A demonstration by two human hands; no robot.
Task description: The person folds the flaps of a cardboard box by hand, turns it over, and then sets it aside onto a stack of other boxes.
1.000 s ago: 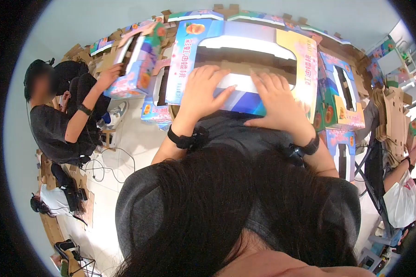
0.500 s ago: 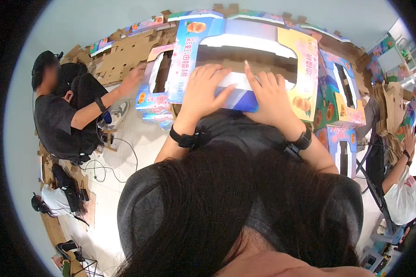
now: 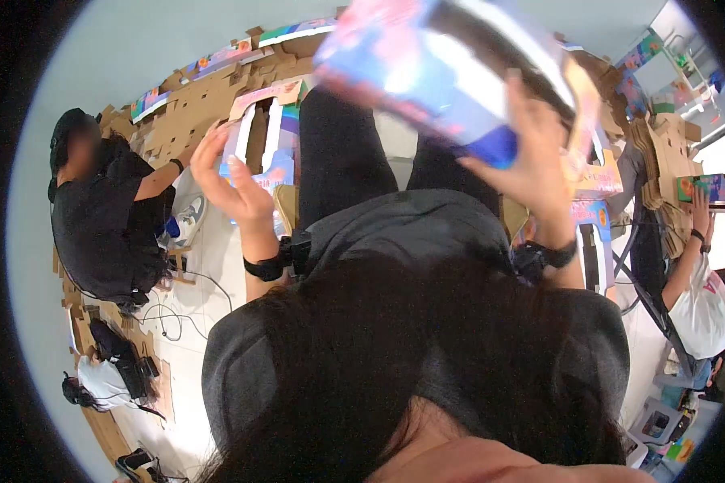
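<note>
A printed carton [image 3: 435, 88] in blue, pink and yellow, smeared by motion, hangs tilted over my lap. My right hand [image 3: 536, 149] holds it by its lower right part, thumb at the blue edge and fingers at the dark window opening. Off to the left, my left hand [image 3: 238, 181] is raised with its fingers apart and nothing in them. It is in front of another printed carton [image 3: 288, 133] that has a white-framed window.
More cartons [image 3: 600, 179] stand at the right. Flattened brown cardboard [image 3: 177, 117] lies along the back left. A co-worker in black [image 3: 105, 213] sits at the left. At the far right another person's hand [image 3: 701, 211] touches a carton. Cables [image 3: 177, 314] lie on the floor.
The carton has risen off my lap, tilted and shifted right with my right hand. My left hand has let go and moved left. The co-worker's arm has drawn back from the left carton.
</note>
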